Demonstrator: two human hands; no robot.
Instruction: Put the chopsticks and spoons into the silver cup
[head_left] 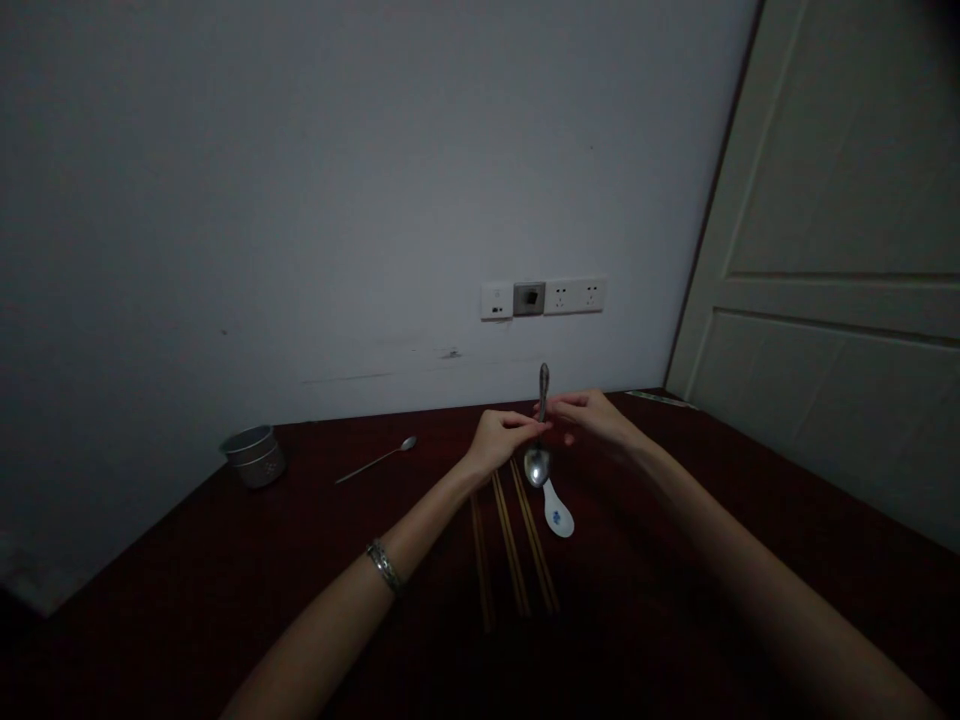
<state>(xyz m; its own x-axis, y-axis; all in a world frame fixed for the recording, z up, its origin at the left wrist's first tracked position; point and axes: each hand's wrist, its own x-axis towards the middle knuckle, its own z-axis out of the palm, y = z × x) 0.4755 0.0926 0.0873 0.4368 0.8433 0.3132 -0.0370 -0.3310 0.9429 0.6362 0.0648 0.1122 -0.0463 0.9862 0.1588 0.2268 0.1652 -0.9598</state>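
Observation:
A metal spoon (537,467) with an ornate handle is held upright, bowl down, above the dark red table. The thumb and fingers of my left hand (504,438) pinch its handle low down. My right hand (589,412) has its fingertips closed on the same handle from the other side, slightly higher. Just below the spoon's bowl lies a white ceramic spoon (559,516) with a blue mark. Wooden chopsticks (513,550) are laid out in three pairs to its left, their far ends close to my left hand.
Toward the left stands a grey metal cup (256,462) near the wall. A long-handled spoon (379,461) lies between it and my left hand. Sockets and a switch (529,299) are on the wall behind the table (420,620). A pale panelled door (840,330) rises at the right.

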